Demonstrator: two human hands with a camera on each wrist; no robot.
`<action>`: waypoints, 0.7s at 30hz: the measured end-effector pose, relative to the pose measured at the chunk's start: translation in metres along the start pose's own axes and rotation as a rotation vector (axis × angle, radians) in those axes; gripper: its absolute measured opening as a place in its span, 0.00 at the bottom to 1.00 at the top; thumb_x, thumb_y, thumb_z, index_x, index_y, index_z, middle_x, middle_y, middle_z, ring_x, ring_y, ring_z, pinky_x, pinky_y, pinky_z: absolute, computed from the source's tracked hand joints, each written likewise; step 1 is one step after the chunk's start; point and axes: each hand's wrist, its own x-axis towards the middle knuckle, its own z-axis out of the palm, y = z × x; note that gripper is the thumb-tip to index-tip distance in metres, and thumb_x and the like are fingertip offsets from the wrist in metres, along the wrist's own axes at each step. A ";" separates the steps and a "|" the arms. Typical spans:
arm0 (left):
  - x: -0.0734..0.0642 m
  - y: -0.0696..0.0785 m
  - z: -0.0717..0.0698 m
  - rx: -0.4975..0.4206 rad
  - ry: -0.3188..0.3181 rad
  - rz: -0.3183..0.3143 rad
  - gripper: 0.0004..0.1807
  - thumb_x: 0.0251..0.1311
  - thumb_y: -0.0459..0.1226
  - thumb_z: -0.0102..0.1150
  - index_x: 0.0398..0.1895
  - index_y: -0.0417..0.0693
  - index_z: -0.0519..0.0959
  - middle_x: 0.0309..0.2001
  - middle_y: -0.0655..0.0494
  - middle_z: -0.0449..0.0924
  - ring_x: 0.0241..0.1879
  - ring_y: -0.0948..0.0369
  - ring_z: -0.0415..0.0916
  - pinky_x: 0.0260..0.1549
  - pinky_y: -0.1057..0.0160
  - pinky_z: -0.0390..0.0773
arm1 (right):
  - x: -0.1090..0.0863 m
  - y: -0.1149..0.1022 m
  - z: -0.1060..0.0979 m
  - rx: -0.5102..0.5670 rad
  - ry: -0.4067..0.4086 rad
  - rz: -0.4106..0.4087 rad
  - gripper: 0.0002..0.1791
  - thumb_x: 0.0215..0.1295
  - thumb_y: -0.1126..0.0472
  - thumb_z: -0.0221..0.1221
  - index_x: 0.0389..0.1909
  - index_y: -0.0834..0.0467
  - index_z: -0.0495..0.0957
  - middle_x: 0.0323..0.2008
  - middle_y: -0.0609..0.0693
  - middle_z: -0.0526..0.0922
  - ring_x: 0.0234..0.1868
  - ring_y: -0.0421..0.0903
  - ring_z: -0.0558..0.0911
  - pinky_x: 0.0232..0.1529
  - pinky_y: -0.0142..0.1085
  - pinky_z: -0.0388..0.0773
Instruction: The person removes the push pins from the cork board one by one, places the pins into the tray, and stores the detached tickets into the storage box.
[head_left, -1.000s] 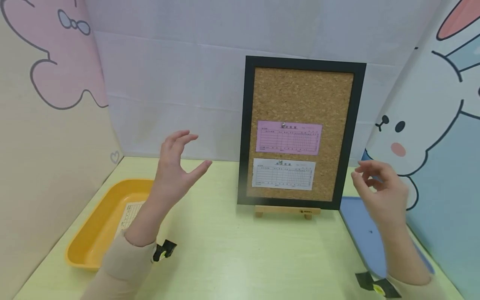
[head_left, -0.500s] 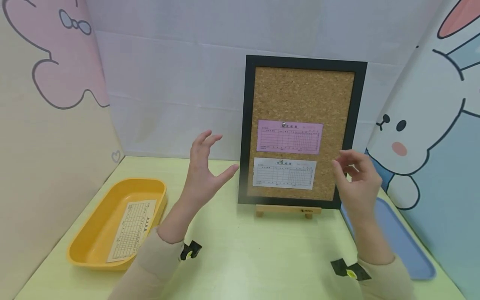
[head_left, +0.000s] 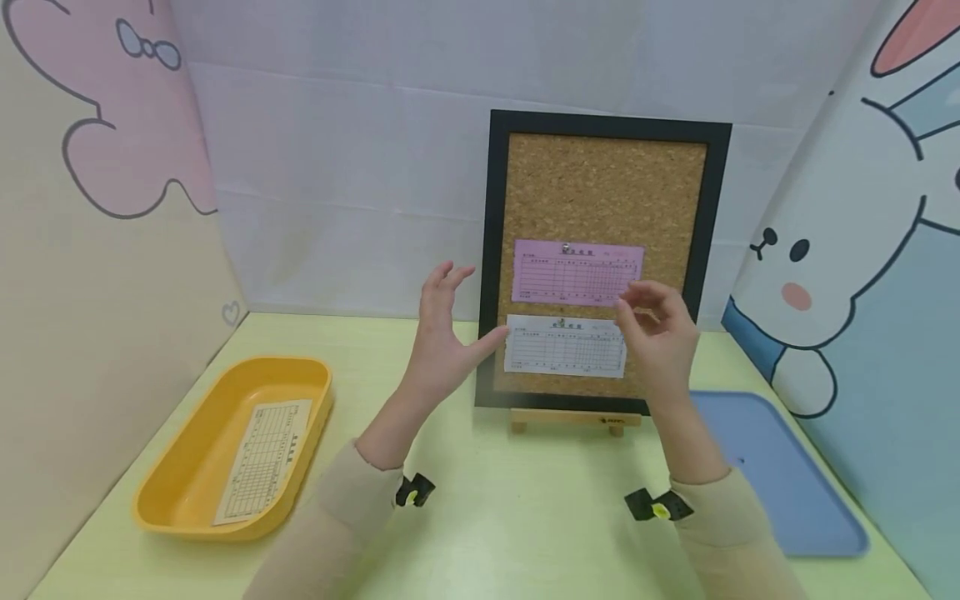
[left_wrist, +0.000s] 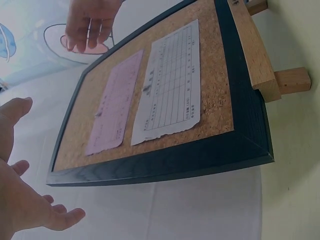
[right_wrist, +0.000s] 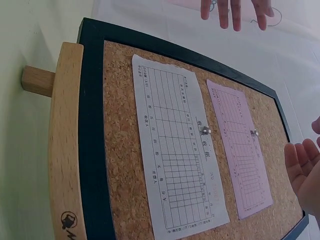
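A black-framed cork board (head_left: 607, 183) leans on a small wooden easel (head_left: 577, 419). Pinned to it are a pink receipt slip (head_left: 577, 273) and, below that, a white receipt slip (head_left: 566, 348). Metal pushpins (right_wrist: 205, 130) hold both near their top edges. My left hand (head_left: 442, 358) is spread beside the board's left edge, its thumb overlapping the frame in the head view. In front of the board's right side is my right hand (head_left: 663, 342), fingers loosely bent near the slips' right ends. The right wrist view shows a gap between its thumb and fingers (right_wrist: 300, 157).
On the left stands a yellow tray (head_left: 161, 483) with a cream paper slip (head_left: 264, 461) inside. A flat blue tray (head_left: 787, 492) lies at the right, partly behind my right forearm, with a tiny dark object (head_left: 741, 460) on it. Patterned walls enclose the table.
Both hands have moved toward the board: the left hand rightward from over the yellow tray, the right hand leftward from over the blue tray. The slips stay in place.
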 end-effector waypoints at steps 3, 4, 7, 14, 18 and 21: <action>0.006 -0.002 0.005 0.002 -0.011 -0.018 0.43 0.52 0.47 0.68 0.70 0.60 0.57 0.73 0.58 0.41 0.72 0.55 0.43 0.62 0.40 0.57 | 0.003 -0.010 0.010 -0.007 -0.028 0.028 0.14 0.59 0.72 0.60 0.46 0.72 0.73 0.37 0.48 0.79 0.40 0.37 0.78 0.40 0.25 0.75; 0.008 -0.002 0.007 0.004 -0.018 -0.025 0.43 0.52 0.47 0.68 0.70 0.60 0.56 0.73 0.57 0.41 0.72 0.55 0.43 0.62 0.40 0.57 | 0.004 -0.015 0.013 -0.017 -0.036 0.031 0.14 0.60 0.71 0.60 0.46 0.73 0.73 0.37 0.51 0.79 0.40 0.37 0.78 0.41 0.25 0.76; 0.015 -0.005 0.012 0.004 -0.039 -0.055 0.44 0.52 0.48 0.67 0.71 0.62 0.55 0.73 0.56 0.40 0.72 0.54 0.42 0.61 0.38 0.57 | 0.007 -0.022 0.021 -0.036 -0.058 0.031 0.14 0.60 0.71 0.60 0.45 0.73 0.73 0.38 0.60 0.79 0.39 0.37 0.78 0.40 0.25 0.76; 0.038 -0.018 0.018 0.012 -0.055 -0.022 0.43 0.55 0.48 0.65 0.71 0.62 0.53 0.74 0.53 0.42 0.73 0.54 0.40 0.63 0.39 0.53 | 0.019 -0.004 0.036 -0.065 -0.082 0.013 0.14 0.60 0.68 0.61 0.46 0.70 0.75 0.39 0.62 0.80 0.39 0.36 0.78 0.39 0.25 0.76; 0.053 -0.026 0.022 -0.006 -0.065 -0.004 0.42 0.56 0.48 0.64 0.72 0.61 0.53 0.73 0.53 0.48 0.71 0.53 0.48 0.64 0.43 0.57 | 0.028 0.021 0.041 -0.132 -0.087 0.011 0.14 0.60 0.63 0.63 0.46 0.65 0.76 0.39 0.56 0.81 0.39 0.35 0.78 0.40 0.25 0.76; 0.062 -0.030 0.024 -0.038 -0.079 -0.010 0.43 0.56 0.48 0.64 0.72 0.61 0.53 0.71 0.54 0.51 0.69 0.50 0.53 0.63 0.46 0.60 | 0.033 0.032 0.044 -0.169 -0.094 0.018 0.15 0.61 0.61 0.63 0.46 0.63 0.76 0.39 0.53 0.82 0.39 0.37 0.79 0.40 0.26 0.76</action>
